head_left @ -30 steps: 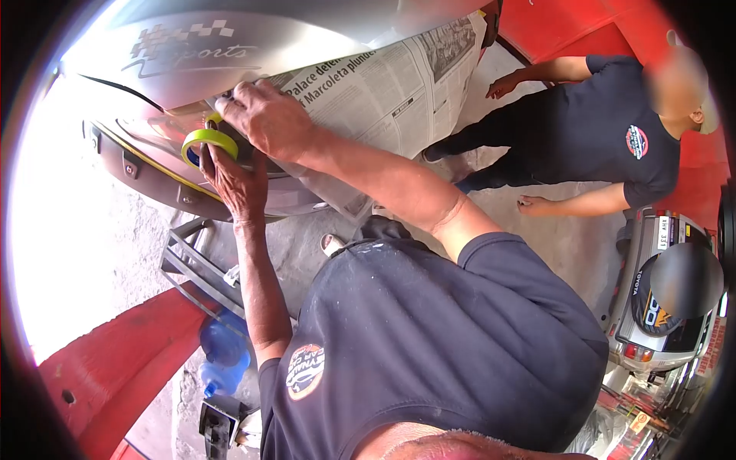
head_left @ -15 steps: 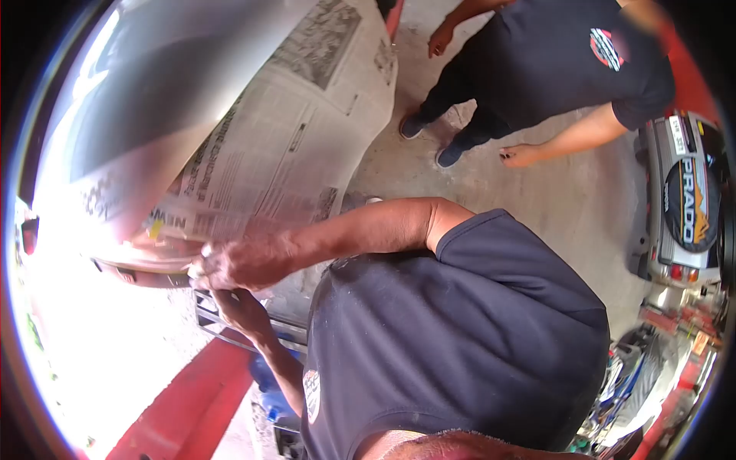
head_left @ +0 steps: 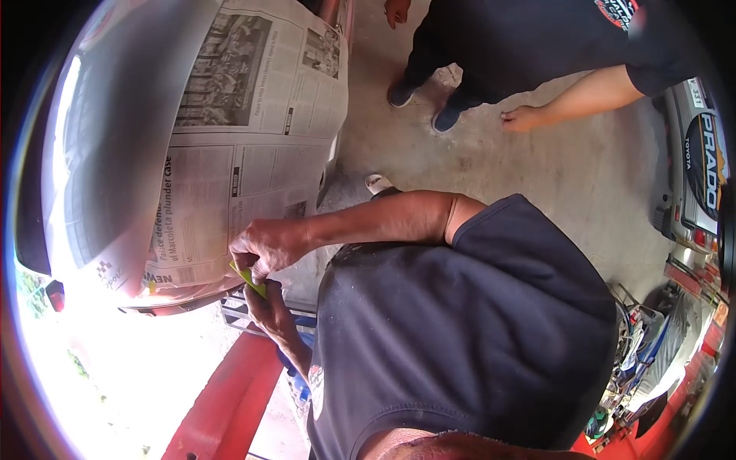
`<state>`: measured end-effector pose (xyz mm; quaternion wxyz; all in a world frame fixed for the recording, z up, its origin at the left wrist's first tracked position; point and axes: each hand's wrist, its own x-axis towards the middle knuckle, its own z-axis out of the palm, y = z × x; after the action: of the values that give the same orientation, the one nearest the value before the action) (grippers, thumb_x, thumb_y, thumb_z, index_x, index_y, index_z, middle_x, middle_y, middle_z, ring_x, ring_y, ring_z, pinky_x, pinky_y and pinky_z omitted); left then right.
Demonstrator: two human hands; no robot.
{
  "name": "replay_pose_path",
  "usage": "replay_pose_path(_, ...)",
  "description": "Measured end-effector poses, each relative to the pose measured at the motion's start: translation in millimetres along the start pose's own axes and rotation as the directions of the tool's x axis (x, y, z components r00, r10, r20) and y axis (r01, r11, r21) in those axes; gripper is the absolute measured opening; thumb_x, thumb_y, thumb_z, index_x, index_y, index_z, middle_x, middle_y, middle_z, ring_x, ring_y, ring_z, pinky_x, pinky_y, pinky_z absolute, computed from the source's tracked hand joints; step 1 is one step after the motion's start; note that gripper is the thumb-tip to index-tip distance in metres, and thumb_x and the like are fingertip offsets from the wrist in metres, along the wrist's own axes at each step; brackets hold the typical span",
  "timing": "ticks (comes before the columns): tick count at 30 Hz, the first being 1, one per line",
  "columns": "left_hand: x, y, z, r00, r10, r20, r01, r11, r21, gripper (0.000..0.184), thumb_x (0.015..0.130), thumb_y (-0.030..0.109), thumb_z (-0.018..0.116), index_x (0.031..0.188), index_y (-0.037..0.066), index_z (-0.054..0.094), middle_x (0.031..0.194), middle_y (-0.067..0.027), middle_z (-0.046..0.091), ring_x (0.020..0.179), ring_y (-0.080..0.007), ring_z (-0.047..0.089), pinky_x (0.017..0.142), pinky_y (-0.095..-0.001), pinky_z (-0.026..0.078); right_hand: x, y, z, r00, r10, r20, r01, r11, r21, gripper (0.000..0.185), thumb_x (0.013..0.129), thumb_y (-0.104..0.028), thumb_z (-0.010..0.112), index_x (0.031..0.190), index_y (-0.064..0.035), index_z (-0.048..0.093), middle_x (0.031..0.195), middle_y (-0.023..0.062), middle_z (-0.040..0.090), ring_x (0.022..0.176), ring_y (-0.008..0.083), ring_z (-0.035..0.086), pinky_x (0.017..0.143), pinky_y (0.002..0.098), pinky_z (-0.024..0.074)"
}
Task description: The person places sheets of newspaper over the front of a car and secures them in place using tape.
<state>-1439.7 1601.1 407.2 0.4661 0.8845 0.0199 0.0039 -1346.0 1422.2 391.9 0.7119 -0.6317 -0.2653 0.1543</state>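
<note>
A strip of yellow tape (head_left: 248, 277) stretches between my two hands. My right hand (head_left: 270, 247) pinches it at the upper side, with the fingers bent. Just below, my left hand (head_left: 264, 305) is closed around the lower end; whether a roll sits inside it is hidden. Both hands are beside the lower edge of a newspaper sheet (head_left: 203, 184) spread over a car's rounded body panel (head_left: 115, 153). A small yellow tape piece (head_left: 149, 277) sticks at the newspaper's lower left corner.
A co-worker in a dark shirt (head_left: 529, 46) stands at the top, one arm hanging. A red post (head_left: 226, 399) rises at lower left beside a metal rack (head_left: 241, 313). A parked vehicle (head_left: 686, 192) is at the right, above cluttered items (head_left: 640, 345).
My hands have come away from the panel's lower edge, and the yellow tape now shows between them. The view has shifted, showing more of the newspaper.
</note>
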Motion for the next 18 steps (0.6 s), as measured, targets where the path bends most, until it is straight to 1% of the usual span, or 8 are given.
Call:
replay_pose_path(4,-7,-10,12,1.0,-0.001,0.001,0.001,0.999,0.039,0.019,0.089,0.007,0.062,0.106,-0.002,0.06,0.085,-0.0105,0.062,0.076,-0.0197,0.056,0.075,-0.0336,0.048,-8,14,-10,0.997,0.074,0.035,-0.076,0.995,0.071,0.023,0.077,-0.006,0.083,0.094,-0.0004,0.069,0.093,0.0114,0.073,0.087,0.0225,0.071,0.076,0.0343,0.0551)
replay_pose_path(5,-8,-9,12,1.0,0.008,0.026,-0.01,0.995,0.097,0.02,0.088,0.008,0.063,0.106,-0.002,0.061,0.087,-0.0129,0.064,0.077,-0.0238,0.059,0.075,-0.0349,0.048,-11,14,-13,0.995,0.084,0.049,-0.088,0.993,0.083,0.022,0.077,-0.006,0.083,0.093,-0.0004,0.07,0.093,0.0112,0.073,0.087,0.0217,0.07,0.076,0.0337,0.055)
replay_pose_path(8,-18,-4,18,0.999,0.036,0.017,-0.038,0.986,0.162,0.021,0.088,0.009,0.064,0.106,-0.002,0.062,0.091,-0.0152,0.067,0.079,-0.027,0.063,0.075,-0.0368,0.049,-19,18,-11,0.983,0.147,0.11,-0.163,0.976,0.144,0.02,0.078,-0.008,0.084,0.09,-0.0009,0.07,0.089,0.0091,0.073,0.084,0.0179,0.07,0.074,0.0318,0.0545)
replay_pose_path(11,-29,-14,18,0.999,0.026,0.042,-0.034,0.978,0.204,0.024,0.087,0.009,0.065,0.108,-0.001,0.063,0.085,-0.0175,0.068,0.074,-0.0304,0.066,0.071,-0.0404,0.05,-27,25,-6,0.96,0.208,0.189,-0.243,0.952,0.185,0.018,0.081,-0.009,0.082,0.09,0.0001,0.069,0.087,0.0095,0.072,0.082,0.0185,0.07,0.074,0.0318,0.0544)
replay_pose_path(13,-38,-22,16,0.998,0.059,0.031,-0.063,0.983,0.175,0.025,0.086,0.007,0.065,0.11,-0.001,0.063,0.086,-0.0184,0.069,0.075,-0.0309,0.067,0.072,-0.0403,0.051,-34,21,5,0.975,0.183,0.125,-0.195,0.976,0.092,0.016,0.084,-0.009,0.08,0.09,0.0005,0.068,0.087,0.0106,0.072,0.081,0.0197,0.07,0.075,0.0326,0.0545)
replay_pose_path(16,-50,-30,4,1.0,0.002,0.009,-0.003,0.992,0.129,0.026,0.086,0.007,0.064,0.111,-0.001,0.063,0.087,-0.0181,0.069,0.076,-0.0305,0.067,0.073,-0.0394,0.051,-39,12,29,0.993,0.114,0.016,-0.114,0.993,-0.02,0.016,0.084,-0.01,0.077,0.092,0.0005,0.068,0.091,0.0127,0.071,0.084,0.0235,0.07,0.077,0.0361,0.0541)
replay_pose_path(17,-54,-35,1,0.997,0.072,-0.002,-0.071,0.985,0.155,0.026,0.086,0.006,0.063,0.111,-0.001,0.063,0.088,-0.0178,0.07,0.076,-0.0299,0.067,0.073,-0.0388,0.052,-38,19,39,0.997,0.078,0.003,-0.078,0.993,-0.084,0.017,0.083,-0.01,0.077,0.092,0.0004,0.068,0.092,0.0128,0.071,0.085,0.024,0.07,0.077,0.0367,0.0539)
replay_pose_path(18,-60,-41,-5,1.0,0.003,0.005,-0.003,0.994,0.113,0.025,0.087,0.006,0.064,0.11,-0.001,0.063,0.088,-0.0195,0.069,0.076,-0.03,0.067,0.073,-0.0389,0.051,-39,27,49,0.999,0.044,-0.005,-0.044,0.988,-0.146,0.018,0.082,-0.011,0.078,0.092,0.0003,0.068,0.093,0.0129,0.071,0.086,0.0245,0.07,0.077,0.0374,0.0537)
